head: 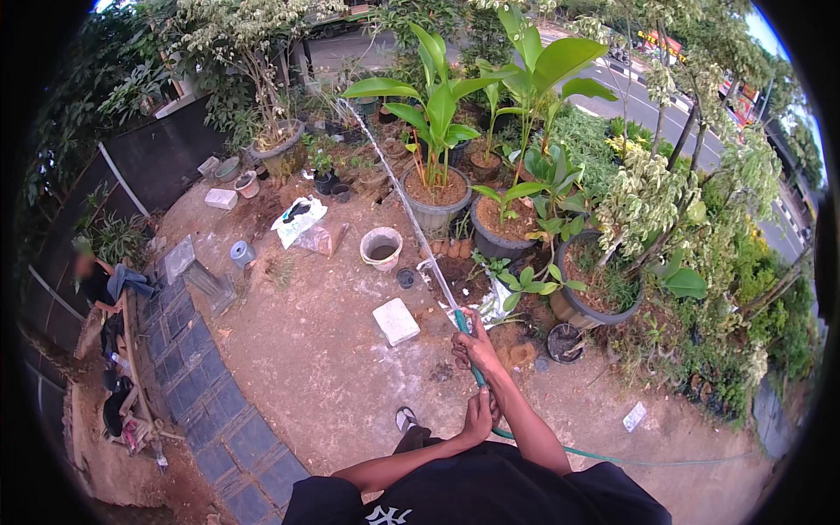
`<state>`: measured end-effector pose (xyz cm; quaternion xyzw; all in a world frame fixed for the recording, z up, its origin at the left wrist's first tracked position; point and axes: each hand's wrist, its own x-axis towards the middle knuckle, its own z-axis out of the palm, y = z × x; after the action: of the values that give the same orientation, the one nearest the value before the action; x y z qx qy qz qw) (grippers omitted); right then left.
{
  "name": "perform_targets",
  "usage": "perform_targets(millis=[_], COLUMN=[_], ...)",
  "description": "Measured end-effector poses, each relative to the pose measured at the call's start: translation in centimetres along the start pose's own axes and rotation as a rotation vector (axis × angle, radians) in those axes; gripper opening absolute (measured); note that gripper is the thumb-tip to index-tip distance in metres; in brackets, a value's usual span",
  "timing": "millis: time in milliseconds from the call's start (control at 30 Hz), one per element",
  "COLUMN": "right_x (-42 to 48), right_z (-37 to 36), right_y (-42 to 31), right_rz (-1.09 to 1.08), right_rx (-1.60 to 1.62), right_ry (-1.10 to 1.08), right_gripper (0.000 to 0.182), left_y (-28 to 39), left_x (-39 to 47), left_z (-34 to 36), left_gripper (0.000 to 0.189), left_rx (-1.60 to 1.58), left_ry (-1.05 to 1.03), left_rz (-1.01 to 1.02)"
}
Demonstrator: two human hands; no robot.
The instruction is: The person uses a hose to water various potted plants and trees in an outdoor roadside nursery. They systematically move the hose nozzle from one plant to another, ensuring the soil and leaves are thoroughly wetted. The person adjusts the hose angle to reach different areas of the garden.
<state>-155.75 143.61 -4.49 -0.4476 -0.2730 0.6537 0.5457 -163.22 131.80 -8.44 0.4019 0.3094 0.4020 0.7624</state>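
Note:
A green garden hose is held in both of my hands, its end pointing away from me. My right hand grips it close to the open end. Farther back, my left hand closes around the same hose. From the end a stream of water arcs forward and to the left, past a potted broad-leaved plant, and reaches plants near the far edge. Behind my hands the hose trails off to the right along the ground. A white plastic sheet lies just beyond the hose end.
A white block, a bucket and a small black pot stand ahead. Large pots line the right. At left are a paved path, a stone pedestal and a seated person. A road runs beyond.

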Motion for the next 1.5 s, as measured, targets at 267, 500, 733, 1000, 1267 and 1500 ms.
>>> perform_targets(millis=[267, 500, 733, 1000, 1267, 1500], right_x=[0.1, -0.1, -0.2, -0.2, 0.1, -0.6], right_z=[-0.2, -0.2, -0.2, -0.2, 0.0, 0.4], right_y=[0.2, -0.1, -0.1, 0.0, -0.1, -0.8], right_rz=[-0.014, -0.021, -0.009, 0.019, 0.005, 0.005], right_rx=[-0.025, 0.029, 0.029, -0.036, -0.043, -0.032], right_ry=[0.012, 0.011, -0.014, 0.021, 0.018, 0.019], right_gripper=[0.056, 0.059, 0.061, 0.057, 0.057, 0.058], left_y=[-1.0, -0.6, -0.5, -0.6, -0.8, -0.6], left_x=[0.2, 0.0, 0.0, 0.0, 0.2, 0.1], left_z=[-0.2, 0.1, 0.1, 0.2, 0.0, 0.1], left_gripper=[0.047, 0.048, 0.047, 0.046, 0.047, 0.047], left_rx=[0.05, 0.064, 0.04, 0.064, 0.036, 0.047], left_ry=[0.015, 0.035, 0.029, 0.036, 0.026, 0.033], left_rz=[0.035, 0.044, 0.017, 0.05, 0.048, 0.039])
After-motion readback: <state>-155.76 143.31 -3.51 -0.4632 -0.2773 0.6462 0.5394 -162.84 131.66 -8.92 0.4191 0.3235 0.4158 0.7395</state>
